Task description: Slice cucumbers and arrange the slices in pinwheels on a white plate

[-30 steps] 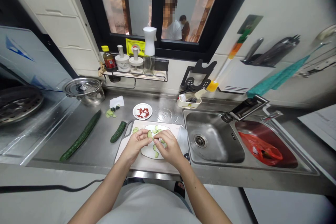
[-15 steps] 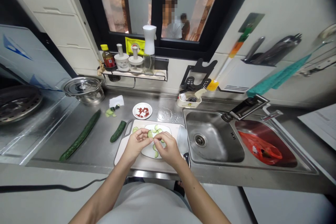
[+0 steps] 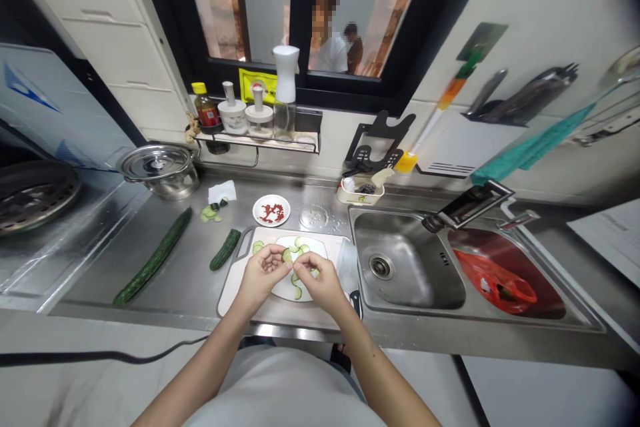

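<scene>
Both my hands meet over a white plate (image 3: 286, 291) that bears several thin cucumber slices. My left hand (image 3: 264, 273) is closed, with a green-edged cucumber slice (image 3: 287, 255) between thumb and fingers. My right hand (image 3: 320, 278) pinches at the slice's lower right edge, its fingertips close to the left thumb; the exact grip is partly hidden. Under the plate lies a pale cutting board (image 3: 237, 292), with more slices (image 3: 257, 246) at its upper left. A knife (image 3: 349, 259) rests along the board's right side. Left of the board is a cut piece of cucumber (image 3: 225, 249).
A long cucumber (image 3: 155, 257) lies farther left, near a lidded steel pot (image 3: 173, 177). Behind the board stands a small plate of chopped red pieces (image 3: 271, 211). A double sink (image 3: 415, 280) is on the right, with a red bag (image 3: 500, 287) in one basin.
My hands have shifted very slightly, and the cucumber slice between them has turned a little. The plate, board and knife stay in place.
</scene>
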The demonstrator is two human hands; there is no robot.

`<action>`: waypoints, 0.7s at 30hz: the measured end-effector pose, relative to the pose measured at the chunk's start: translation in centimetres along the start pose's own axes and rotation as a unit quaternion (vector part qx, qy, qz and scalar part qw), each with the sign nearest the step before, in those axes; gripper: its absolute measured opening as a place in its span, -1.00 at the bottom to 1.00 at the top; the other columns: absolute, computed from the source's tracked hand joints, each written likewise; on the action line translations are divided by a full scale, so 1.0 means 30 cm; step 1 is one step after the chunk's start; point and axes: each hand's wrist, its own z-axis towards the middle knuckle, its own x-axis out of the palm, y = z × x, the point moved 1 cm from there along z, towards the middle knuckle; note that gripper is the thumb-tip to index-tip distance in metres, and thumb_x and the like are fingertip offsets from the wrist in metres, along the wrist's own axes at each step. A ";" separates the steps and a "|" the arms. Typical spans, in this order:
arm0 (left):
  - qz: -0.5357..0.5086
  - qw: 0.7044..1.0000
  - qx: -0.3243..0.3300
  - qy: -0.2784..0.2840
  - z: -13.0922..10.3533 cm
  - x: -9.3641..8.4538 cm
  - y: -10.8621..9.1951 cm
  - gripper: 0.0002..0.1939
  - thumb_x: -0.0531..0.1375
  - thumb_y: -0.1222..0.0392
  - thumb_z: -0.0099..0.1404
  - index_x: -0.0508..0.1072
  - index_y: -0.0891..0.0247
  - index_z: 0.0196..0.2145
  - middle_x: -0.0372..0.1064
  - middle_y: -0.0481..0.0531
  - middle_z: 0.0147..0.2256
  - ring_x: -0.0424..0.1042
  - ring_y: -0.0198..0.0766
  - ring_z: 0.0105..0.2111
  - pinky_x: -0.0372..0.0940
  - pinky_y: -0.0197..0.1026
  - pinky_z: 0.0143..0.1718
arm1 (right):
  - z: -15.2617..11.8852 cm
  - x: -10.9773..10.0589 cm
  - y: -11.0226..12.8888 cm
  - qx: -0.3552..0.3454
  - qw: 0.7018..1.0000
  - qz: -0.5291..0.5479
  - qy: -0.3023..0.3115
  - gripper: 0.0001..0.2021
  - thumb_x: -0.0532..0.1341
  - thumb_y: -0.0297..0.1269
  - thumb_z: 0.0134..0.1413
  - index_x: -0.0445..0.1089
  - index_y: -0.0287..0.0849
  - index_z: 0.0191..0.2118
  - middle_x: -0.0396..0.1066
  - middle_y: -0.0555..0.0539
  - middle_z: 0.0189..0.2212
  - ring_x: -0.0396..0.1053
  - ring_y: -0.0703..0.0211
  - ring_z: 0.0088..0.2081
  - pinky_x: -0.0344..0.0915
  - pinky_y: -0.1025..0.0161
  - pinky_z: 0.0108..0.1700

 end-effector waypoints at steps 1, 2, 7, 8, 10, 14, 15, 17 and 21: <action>-0.001 1.000 -0.002 0.001 -0.001 0.001 0.000 -0.72 0.40 0.36 -0.12 0.44 0.28 -0.41 0.34 -0.10 -0.50 0.32 -0.37 -0.45 0.20 -0.35 -0.41 | 0.001 0.000 -0.004 0.005 1.000 0.003 0.002 -0.87 0.17 -0.28 0.04 0.39 -0.16 -0.46 0.41 0.02 -0.51 0.34 0.27 -0.42 0.28 0.31 -0.32; -0.002 1.000 -0.004 0.002 -0.002 0.003 0.000 -0.72 0.40 0.35 -0.12 0.44 0.28 -0.41 0.34 -0.10 -0.49 0.32 -0.36 -0.44 0.20 -0.35 -0.40 | 0.003 0.000 -0.009 0.011 1.000 0.006 0.003 -0.88 0.17 -0.28 0.03 0.39 -0.16 -0.46 0.41 0.02 -0.51 0.34 0.27 -0.42 0.28 0.32 -0.33; -0.011 1.000 -0.005 0.003 0.010 0.000 0.030 -0.74 0.40 0.31 -0.10 0.45 0.27 -0.41 0.34 -0.10 -0.48 0.32 -0.36 -0.43 0.21 -0.34 -0.36 | 0.014 -0.007 -0.053 0.047 0.998 0.030 0.026 -0.90 0.18 -0.27 0.01 0.38 -0.17 -0.43 0.42 0.02 -0.51 0.36 0.27 -0.44 0.29 0.33 -0.36; -0.015 1.000 -0.007 0.003 0.016 -0.003 0.044 -0.75 0.40 0.29 -0.08 0.45 0.27 -0.41 0.33 -0.10 -0.49 0.31 -0.37 -0.44 0.20 -0.34 -0.36 | 0.018 -0.010 -0.064 0.053 0.997 0.035 0.037 -0.90 0.18 -0.27 0.01 0.38 -0.17 -0.43 0.42 0.02 -0.51 0.37 0.27 -0.44 0.29 0.33 -0.36; -0.026 1.000 -0.018 0.001 0.032 -0.011 0.079 -0.75 0.40 0.27 -0.07 0.43 0.27 -0.41 0.30 -0.13 -0.51 0.29 -0.39 -0.46 0.19 -0.35 -0.36 | 0.026 -0.021 -0.087 0.060 0.995 0.040 0.065 -0.89 0.18 -0.26 0.02 0.38 -0.17 -0.42 0.41 0.03 -0.51 0.36 0.28 -0.45 0.29 0.33 -0.37; -0.022 0.999 -0.034 0.017 0.059 -0.027 0.160 -0.65 0.40 0.27 -0.11 0.42 0.25 -0.33 0.27 -0.16 -0.53 0.28 -0.41 -0.49 0.16 -0.36 -0.39 | 0.037 -0.045 -0.137 0.060 0.992 0.008 0.108 -0.88 0.19 -0.25 0.04 0.39 -0.19 -0.41 0.39 0.03 -0.52 0.32 0.29 -0.47 0.24 0.36 -0.40; -0.008 0.999 -0.037 0.025 0.063 -0.031 0.179 -0.63 0.40 0.27 -0.12 0.43 0.25 -0.30 0.26 -0.17 -0.54 0.27 -0.41 -0.50 0.15 -0.36 -0.40 | 0.037 -0.049 -0.151 0.059 0.992 -0.004 0.114 -0.88 0.18 -0.26 0.04 0.40 -0.19 -0.40 0.40 0.03 -0.51 0.33 0.29 -0.46 0.24 0.36 -0.39; 0.036 0.998 -0.039 0.037 0.068 -0.040 0.215 -0.63 0.39 0.27 -0.13 0.44 0.26 -0.30 0.24 -0.18 -0.57 0.25 -0.41 -0.52 0.13 -0.36 -0.42 | 0.036 -0.053 -0.180 0.056 0.990 -0.035 0.125 -0.88 0.16 -0.29 0.05 0.42 -0.19 -0.39 0.43 0.01 -0.48 0.34 0.27 -0.43 0.23 0.35 -0.36; 0.166 0.985 -0.027 0.037 0.068 -0.059 0.282 -0.78 0.36 0.25 -0.11 0.49 0.28 -0.42 0.23 -0.16 -0.60 0.21 -0.38 -0.55 0.09 -0.34 -0.43 | 0.022 -0.043 -0.238 0.072 0.978 -0.131 0.145 -0.90 0.18 -0.33 0.02 0.44 -0.18 -0.39 0.42 0.03 -0.52 0.31 0.29 -0.46 0.17 0.38 -0.39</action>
